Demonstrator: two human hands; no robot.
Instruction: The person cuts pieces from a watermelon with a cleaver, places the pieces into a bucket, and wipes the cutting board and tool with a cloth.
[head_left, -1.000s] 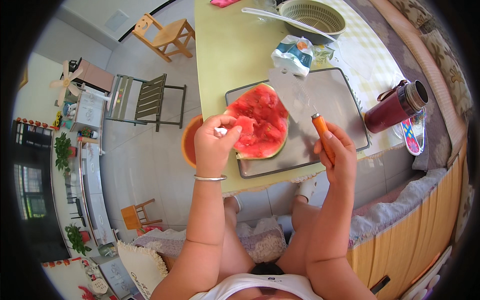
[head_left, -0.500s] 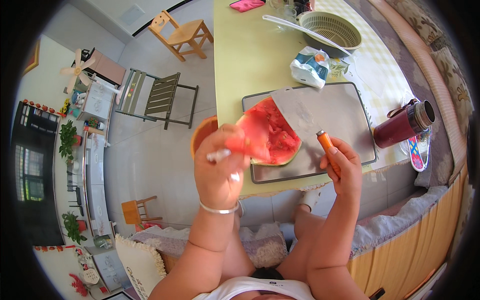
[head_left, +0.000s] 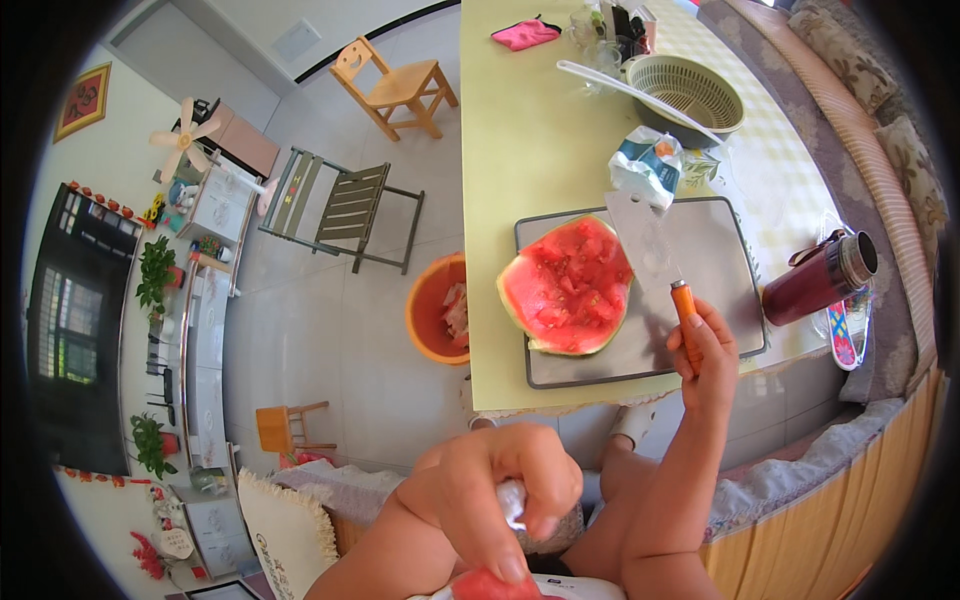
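My right hand [head_left: 710, 350] grips the orange handle of a kitchen knife [head_left: 645, 243], its broad blade tilted up above the cutting board. On the grey metal cutting board [head_left: 715, 270] lies a cut watermelon [head_left: 568, 285], its red flesh hollowed and rough, left of the blade. Close to my body at the lower edge, my left hand [head_left: 490, 475] pinches a piece of red watermelon [head_left: 492, 584], partly cut off by the frame. Something white and crumpled, like a tissue [head_left: 513, 502], shows inside the curled fingers of that hand.
A purple thermos flask [head_left: 810, 285] lies tilted at the right. Behind the board are a tissue pack [head_left: 647, 165] and a green colander [head_left: 728, 105] with a white long-handled utensil [head_left: 625, 90] across it. An orange bin [head_left: 425, 310] stands on the floor beside the table [head_left: 490, 190].
My left hand has carried the watermelon piece from above the melon down toward my body. The knife stays in my right hand, and the whole view has shifted slightly.
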